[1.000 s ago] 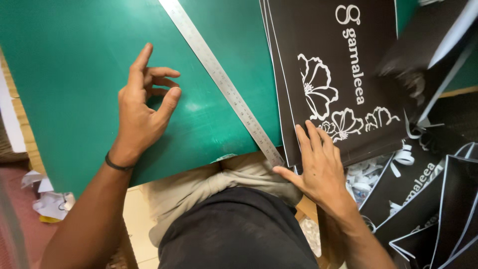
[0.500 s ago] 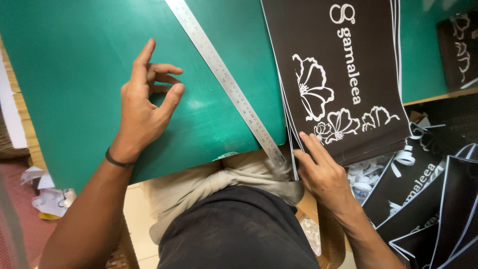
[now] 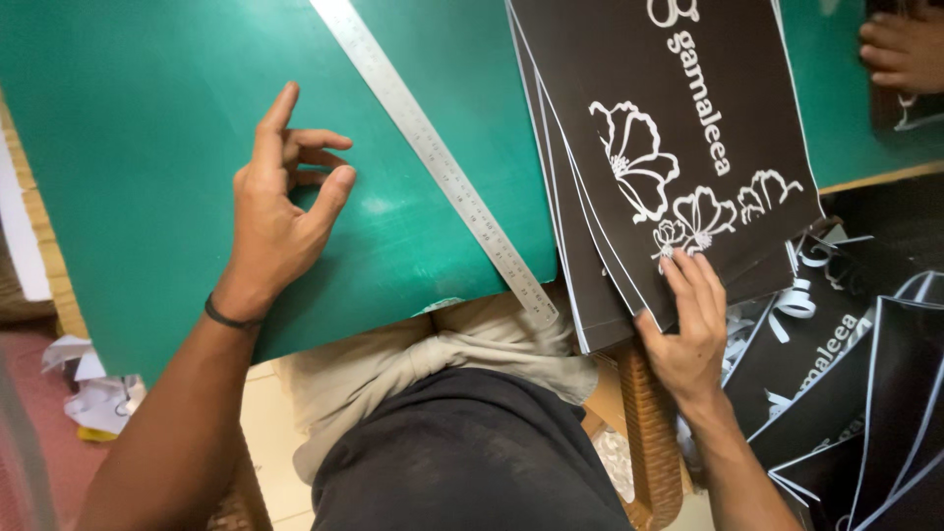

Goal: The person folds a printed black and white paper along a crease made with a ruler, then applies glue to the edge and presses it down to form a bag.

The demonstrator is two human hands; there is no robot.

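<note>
My left hand (image 3: 280, 211) rests on the green cutting mat (image 3: 147, 147), index finger stretched out, the other fingers curled, holding nothing. A long steel ruler (image 3: 433, 157) lies diagonally on the mat to its right, apart from the hand. My right hand (image 3: 688, 334) grips the near corner of a stack of black printed sheets (image 3: 629, 88) with white flower drawings, which lies over the mat's right part and hangs past its front edge.
Another person's hand (image 3: 905, 49) rests at the top right on a black sheet. More black printed sheets (image 3: 865, 393) and white paper strips (image 3: 796, 295) lie lower right. Paper scraps (image 3: 88, 393) are on the floor at left. A wicker seat edge (image 3: 649, 433) is below.
My right hand has slid right and taken hold of the black sheets' near corner; the stack has shifted up and squared on the mat. The left hand has stayed put.
</note>
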